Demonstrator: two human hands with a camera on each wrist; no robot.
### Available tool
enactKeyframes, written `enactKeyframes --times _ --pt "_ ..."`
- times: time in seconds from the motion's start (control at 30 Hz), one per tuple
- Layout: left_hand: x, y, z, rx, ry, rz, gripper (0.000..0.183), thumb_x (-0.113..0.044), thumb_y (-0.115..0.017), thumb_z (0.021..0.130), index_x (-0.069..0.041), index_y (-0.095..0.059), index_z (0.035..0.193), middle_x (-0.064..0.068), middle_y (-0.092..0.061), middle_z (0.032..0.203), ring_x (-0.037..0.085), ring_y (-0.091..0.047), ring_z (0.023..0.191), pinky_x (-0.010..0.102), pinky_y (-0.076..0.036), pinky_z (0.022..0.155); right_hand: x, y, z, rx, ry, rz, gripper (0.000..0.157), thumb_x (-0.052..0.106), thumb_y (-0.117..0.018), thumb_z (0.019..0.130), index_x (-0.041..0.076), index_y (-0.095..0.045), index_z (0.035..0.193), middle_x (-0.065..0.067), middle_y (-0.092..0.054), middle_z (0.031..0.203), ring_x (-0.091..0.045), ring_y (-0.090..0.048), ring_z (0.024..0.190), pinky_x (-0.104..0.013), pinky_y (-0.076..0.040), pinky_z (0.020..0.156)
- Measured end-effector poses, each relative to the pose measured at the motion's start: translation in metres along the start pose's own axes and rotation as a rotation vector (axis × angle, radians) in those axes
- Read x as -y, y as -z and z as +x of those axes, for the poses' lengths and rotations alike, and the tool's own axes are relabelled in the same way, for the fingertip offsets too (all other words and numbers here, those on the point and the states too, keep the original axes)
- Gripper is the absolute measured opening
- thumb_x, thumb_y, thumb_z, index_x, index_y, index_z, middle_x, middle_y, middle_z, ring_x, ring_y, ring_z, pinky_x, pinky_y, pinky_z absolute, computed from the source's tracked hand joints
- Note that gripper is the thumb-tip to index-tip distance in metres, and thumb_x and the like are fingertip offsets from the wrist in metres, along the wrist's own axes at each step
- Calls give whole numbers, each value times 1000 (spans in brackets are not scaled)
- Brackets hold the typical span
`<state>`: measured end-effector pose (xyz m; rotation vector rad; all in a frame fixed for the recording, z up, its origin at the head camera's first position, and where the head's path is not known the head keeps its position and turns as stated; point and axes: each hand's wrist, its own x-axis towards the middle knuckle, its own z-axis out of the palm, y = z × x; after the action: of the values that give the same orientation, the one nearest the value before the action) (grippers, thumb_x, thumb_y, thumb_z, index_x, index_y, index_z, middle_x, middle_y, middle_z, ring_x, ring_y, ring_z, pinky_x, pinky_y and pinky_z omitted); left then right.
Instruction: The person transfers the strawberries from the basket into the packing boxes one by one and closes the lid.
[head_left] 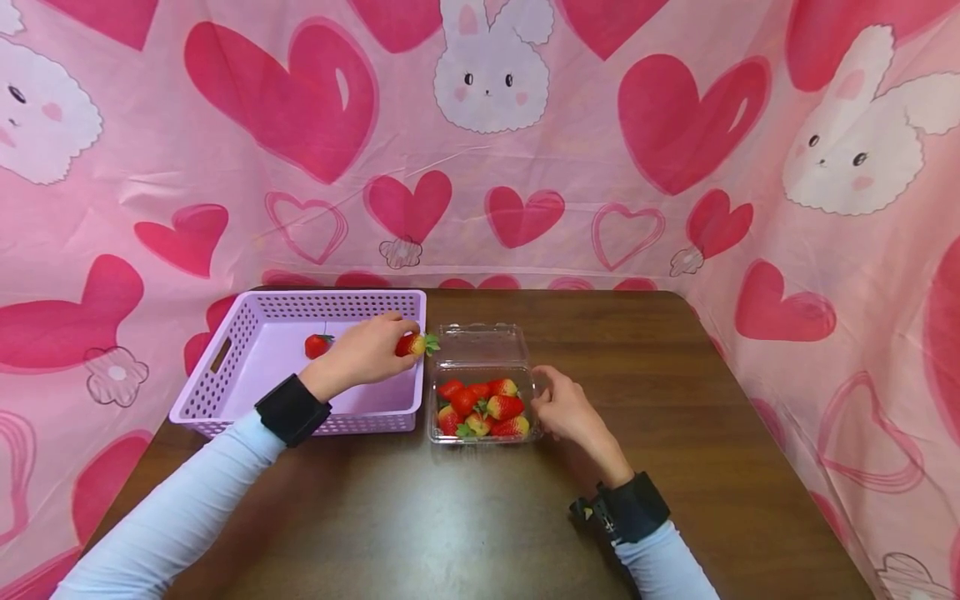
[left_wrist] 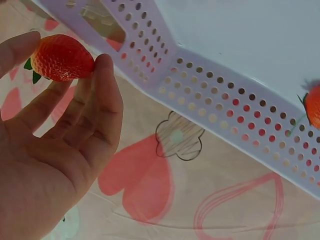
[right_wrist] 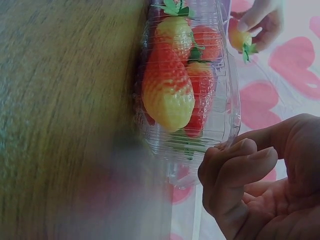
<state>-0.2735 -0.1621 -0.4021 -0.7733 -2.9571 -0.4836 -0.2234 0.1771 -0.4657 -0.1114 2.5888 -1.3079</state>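
My left hand [head_left: 363, 352] pinches a strawberry [head_left: 409, 344] between thumb and fingertips, above the right side of a lilac plastic basket [head_left: 258, 367]. Green leaves stick out at the strawberry's end; the left wrist view also shows this held strawberry [left_wrist: 62, 57]. Another strawberry [head_left: 316, 347] lies on the basket floor. To the right of the basket stands a clear plastic clamshell box [head_left: 480, 343], its lid folded back, with several red and yellowish strawberries [head_left: 504, 407] inside. At the box's right rim, my right hand [head_left: 568, 410] holds the edge with curled fingers.
Both containers stand on a dark brown wooden table [head_left: 450, 517]. A pink cloth [head_left: 480, 167] printed with hearts and rabbits hangs behind and along the sides. Black bands [head_left: 292, 410] circle the wrists.
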Motion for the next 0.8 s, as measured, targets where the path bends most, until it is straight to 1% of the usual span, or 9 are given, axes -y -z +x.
enactKeyframes --times 0.13,0.27,0.4,0.63,0.8 --pt "-4 -1 2 -5 -15 -25 45 -27 -81 90 -4 -72 128 16 -69 117 31 -66 100 43 -61 81 1 0 0 -1 2 -1 52 1 -66 98 5 -49 148 -11 -61 72 -26 -57 51 -34 -53 51" --pt "-6 -4 3 -21 -50 -34 41 -23 -82 89 -5 -73 124 14 -68 111 29 -65 93 42 -60 77 1 0 0 1 -1 -1 53 2 -66 98 5 -49 148 -11 -61 72 -26 -56 51 -34 -52 51" --pt "-10 -7 3 -24 -70 -29 40 -25 -81 89 -6 -73 124 12 -69 108 26 -64 89 39 -59 74 0 0 -1 4 -5 3 52 2 -66 98 6 -50 148 -11 -61 72 -26 -56 51 -34 -52 50" --pt "-19 -8 3 9 -61 -55 44 -26 -81 90 -5 -71 128 12 -69 110 25 -62 88 35 -56 69 -1 0 0 3 -1 4 53 3 -66 98 6 -49 148 -11 -61 72 -25 -56 50 -33 -51 50" --pt "-25 -9 4 33 -51 -57 47 -28 -81 91 -7 -71 131 13 -68 114 26 -63 90 37 -58 72 -2 0 0 -1 6 2 54 1 -65 98 5 -48 149 -11 -61 72 -26 -56 50 -34 -51 50"
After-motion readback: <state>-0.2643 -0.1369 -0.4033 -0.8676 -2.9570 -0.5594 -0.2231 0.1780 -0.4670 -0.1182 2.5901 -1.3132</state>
